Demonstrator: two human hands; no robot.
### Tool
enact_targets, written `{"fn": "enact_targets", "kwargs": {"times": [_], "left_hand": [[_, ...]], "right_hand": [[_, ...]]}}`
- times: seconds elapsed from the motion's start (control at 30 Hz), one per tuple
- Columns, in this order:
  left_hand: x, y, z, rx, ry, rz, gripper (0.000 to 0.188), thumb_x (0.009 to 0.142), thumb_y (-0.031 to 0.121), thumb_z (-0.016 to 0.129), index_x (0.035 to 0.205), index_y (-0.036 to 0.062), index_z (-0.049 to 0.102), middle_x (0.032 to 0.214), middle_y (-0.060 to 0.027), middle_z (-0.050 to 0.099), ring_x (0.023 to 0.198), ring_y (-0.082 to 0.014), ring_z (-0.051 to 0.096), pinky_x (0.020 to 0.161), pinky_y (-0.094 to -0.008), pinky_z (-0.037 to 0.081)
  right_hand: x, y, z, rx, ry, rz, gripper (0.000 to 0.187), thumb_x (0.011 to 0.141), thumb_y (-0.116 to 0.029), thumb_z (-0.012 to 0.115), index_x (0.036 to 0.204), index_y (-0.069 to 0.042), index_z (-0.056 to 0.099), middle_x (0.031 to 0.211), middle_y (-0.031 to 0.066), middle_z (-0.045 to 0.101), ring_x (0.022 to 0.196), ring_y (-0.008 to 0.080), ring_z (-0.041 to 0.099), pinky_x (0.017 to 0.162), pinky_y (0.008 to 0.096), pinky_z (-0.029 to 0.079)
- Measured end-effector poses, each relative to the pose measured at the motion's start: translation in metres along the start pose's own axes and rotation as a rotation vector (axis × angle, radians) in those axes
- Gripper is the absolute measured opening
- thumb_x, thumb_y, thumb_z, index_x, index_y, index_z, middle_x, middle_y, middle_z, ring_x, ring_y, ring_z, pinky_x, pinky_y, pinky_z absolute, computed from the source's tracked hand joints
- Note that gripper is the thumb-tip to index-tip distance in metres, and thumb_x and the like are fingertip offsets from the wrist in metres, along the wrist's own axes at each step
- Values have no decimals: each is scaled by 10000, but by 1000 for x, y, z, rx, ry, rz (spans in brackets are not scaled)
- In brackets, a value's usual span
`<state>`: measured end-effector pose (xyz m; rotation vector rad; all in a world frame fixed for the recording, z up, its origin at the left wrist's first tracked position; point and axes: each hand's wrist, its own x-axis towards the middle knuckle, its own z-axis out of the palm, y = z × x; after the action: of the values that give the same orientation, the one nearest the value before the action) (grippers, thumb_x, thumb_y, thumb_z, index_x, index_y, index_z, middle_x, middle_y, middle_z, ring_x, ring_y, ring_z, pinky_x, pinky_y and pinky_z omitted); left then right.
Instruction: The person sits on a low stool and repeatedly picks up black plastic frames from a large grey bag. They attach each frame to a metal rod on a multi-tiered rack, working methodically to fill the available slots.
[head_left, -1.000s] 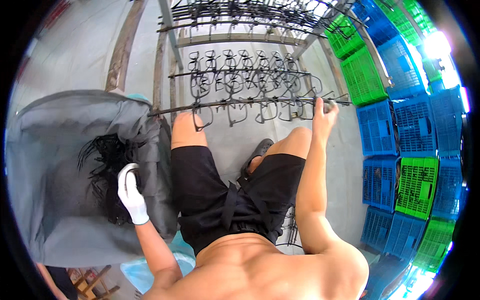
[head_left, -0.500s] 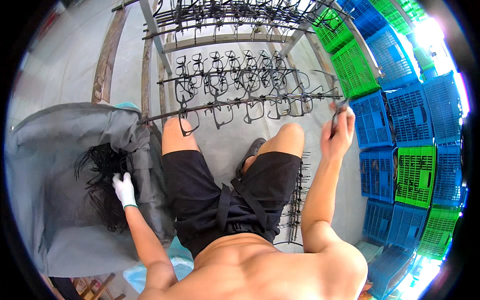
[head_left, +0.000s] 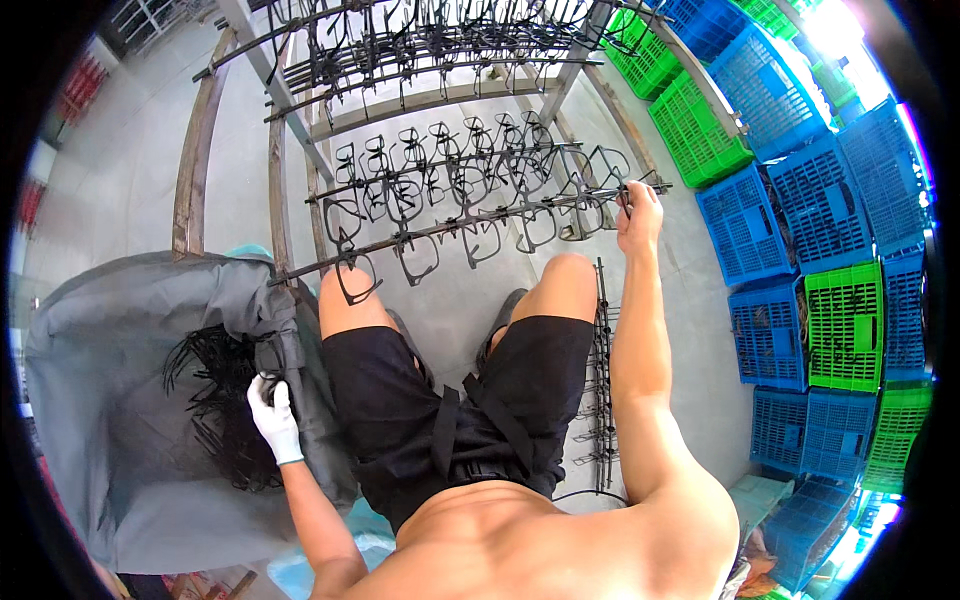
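Observation:
My left hand point(head_left: 274, 420), in a white glove, is closed on a thin black eyeglass frame point(head_left: 272, 358) at the edge of a pile of thin black pieces point(head_left: 225, 400). That pile lies in the hollow of a grey cloth point(head_left: 110, 440). My bare right hand point(head_left: 640, 222) is closed at the right end of a black rod point(head_left: 380, 245), around a dark thing mostly hidden by its fingers. Several black eyeglass frames point(head_left: 484, 243) hang along this rod, which crosses in front of my knees.
Beyond that rod, a rack point(head_left: 420, 98) carries more rods of black frames. Blue crates point(head_left: 745, 225) and green crates point(head_left: 700, 130) are stacked along the right. Another studded rod point(head_left: 604, 370) lies beside my right thigh. Wooden bars point(head_left: 200, 150) stand at the far left.
My right hand has moved left and slightly down onto the rod's end. My left hand has shifted slightly right and down, drawing an eyeglass frame to the pile's edge. The whole view has shifted.

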<state>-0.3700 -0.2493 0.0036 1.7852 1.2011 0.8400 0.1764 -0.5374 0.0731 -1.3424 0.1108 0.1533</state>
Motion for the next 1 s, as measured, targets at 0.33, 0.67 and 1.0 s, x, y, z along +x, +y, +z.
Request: {"fn": "enact_targets", "kwargs": {"times": [0.33, 0.67, 1.0], "left_hand": [[-24, 114, 2, -312, 141, -174, 196, 917, 145, 466, 1032, 37, 582, 687, 0, 524, 527, -78, 482, 453, -185, 374], [-49, 227, 66, -450, -1047, -395, 211, 797, 30, 553, 987, -35, 618, 754, -32, 609, 582, -69, 524, 536, -202, 429], [-43, 213, 89, -396, -1122, -240, 266, 851, 25, 505, 1109, -27, 544, 770, -91, 622, 608, -93, 526, 585, -223, 433]], "right_hand": [[-53, 5, 16, -918, 323, -862, 424, 791, -269, 665, 1101, -18, 522, 1046, 180, 544, 984, 319, 484, 879, 434, 381], [-222, -26, 42, -323, -1357, 344, 239, 902, -214, 561, 976, 8, 612, 890, 102, 647, 803, 142, 605, 716, 275, 502], [-97, -70, -77, 364, -429, -12, 293, 942, -293, 463, 860, -27, 554, 886, 129, 623, 432, 109, 438, 385, 210, 339]]}}
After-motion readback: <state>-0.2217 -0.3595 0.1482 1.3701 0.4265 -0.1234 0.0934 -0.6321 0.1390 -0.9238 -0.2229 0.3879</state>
